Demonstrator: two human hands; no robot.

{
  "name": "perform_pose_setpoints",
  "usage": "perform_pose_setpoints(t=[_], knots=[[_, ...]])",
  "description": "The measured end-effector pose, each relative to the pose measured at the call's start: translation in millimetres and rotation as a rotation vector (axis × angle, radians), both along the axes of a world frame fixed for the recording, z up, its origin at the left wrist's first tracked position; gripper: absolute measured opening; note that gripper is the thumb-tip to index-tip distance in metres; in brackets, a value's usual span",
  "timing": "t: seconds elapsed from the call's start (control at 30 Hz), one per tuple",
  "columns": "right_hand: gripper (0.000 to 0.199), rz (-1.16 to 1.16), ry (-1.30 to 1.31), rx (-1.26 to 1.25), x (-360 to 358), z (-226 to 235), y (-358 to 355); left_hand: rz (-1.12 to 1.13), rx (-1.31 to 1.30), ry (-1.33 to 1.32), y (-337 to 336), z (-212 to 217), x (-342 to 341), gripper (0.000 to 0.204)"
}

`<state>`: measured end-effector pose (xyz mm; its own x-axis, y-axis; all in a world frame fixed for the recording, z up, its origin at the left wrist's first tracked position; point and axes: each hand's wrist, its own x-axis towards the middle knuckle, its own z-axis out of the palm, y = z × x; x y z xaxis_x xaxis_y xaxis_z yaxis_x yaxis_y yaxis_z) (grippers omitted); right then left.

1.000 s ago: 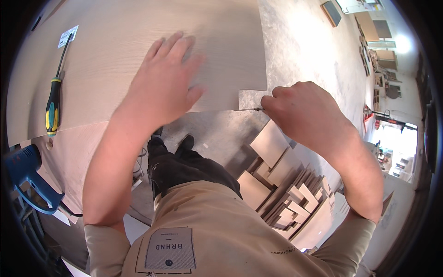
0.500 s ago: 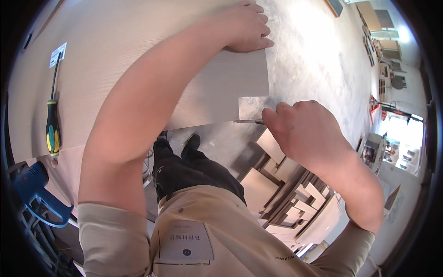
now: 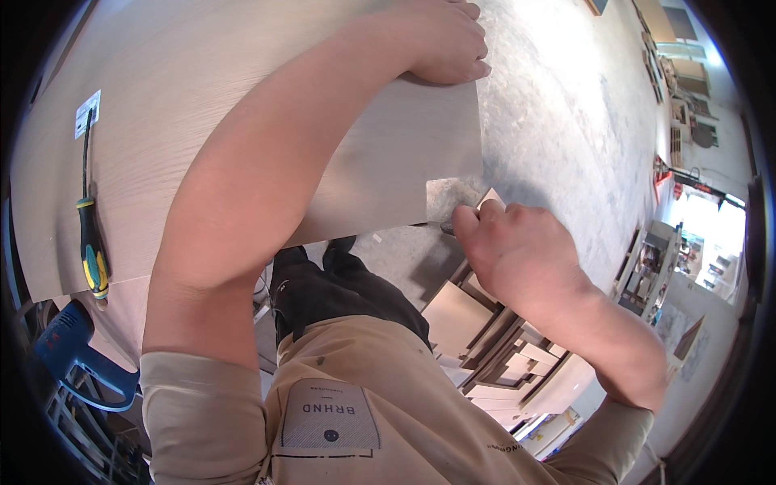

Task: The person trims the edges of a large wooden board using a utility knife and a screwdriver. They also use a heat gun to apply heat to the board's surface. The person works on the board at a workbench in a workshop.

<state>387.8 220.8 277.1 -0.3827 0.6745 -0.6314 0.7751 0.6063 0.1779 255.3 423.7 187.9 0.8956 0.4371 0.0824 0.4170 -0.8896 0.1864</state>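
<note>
A large pale wood-grain board (image 3: 380, 162) lies before me, with a square notch cut into its near right corner. My left hand (image 3: 449, 40) is closed over the board's right edge, its fingers curled down past that edge. Beside the notch, my right hand (image 3: 517, 246) is closed around a thin-bladed utility knife (image 3: 447, 228). Most of the knife is hidden in the fist. Its blade reaches left to the board's near edge, by the notch corner; I cannot tell whether it touches. A screwdriver (image 3: 93, 250) with a black, green and yellow handle rests on the board's left part.
A blue heat gun (image 3: 81, 356) hangs or stands at the lower left, off the board. Several cut panels (image 3: 457, 315) are stacked below my right forearm. Grey concrete floor (image 3: 558, 121) stretches to the right. Shelves (image 3: 647, 267) stand beyond it.
The whole view has shifted slightly. My right hand has turned a little and less of the knife's blade shows. My left hand keeps its place on the board's edge.
</note>
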Motion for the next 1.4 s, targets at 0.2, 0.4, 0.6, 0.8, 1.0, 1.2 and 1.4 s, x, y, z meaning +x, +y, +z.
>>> perform_pose_setpoints(t=[0.2, 0.4, 0.6, 0.8, 1.0, 1.2, 1.4], knots=[[0.012, -0.017, 0.069, 0.031, 2.1, -11.4, -5.8, 0.034, -0.012, -0.015, -0.5, -5.3, 5.1, 0.040], [0.012, -0.018, 0.080, 0.042, 12.8, -25.7, -13.6, -0.026, 0.049, 0.013, 2.2, -7.5, 4.5, 0.040], [0.011, -0.039, 0.008, -0.075, 30.5, -72.7, -16.7, 0.047, 0.016, -0.081, 3.0, -11.5, 4.8, 0.041], [0.015, 0.028, 0.149, 0.012, 34.6, -41.4, -36.9, 0.057, 0.022, -0.070, 2.8, -13.4, 5.7, 0.042], [0.009, 0.127, 0.155, 0.136, 26.0, -5.1, -10.1, 0.053, 0.055, -0.085, 3.0, -13.6, 7.2, 0.041], [0.007, 0.152, 0.176, 0.130, 14.7, 4.8, 6.6, 0.061, 0.072, -0.064, 1.9, -13.0, 5.7, 0.041], [0.008, 0.161, 0.143, 0.108, 9.2, 11.2, 14.0, 0.092, -0.003, -0.053, -0.7, -6.5, 6.1, 0.042]])
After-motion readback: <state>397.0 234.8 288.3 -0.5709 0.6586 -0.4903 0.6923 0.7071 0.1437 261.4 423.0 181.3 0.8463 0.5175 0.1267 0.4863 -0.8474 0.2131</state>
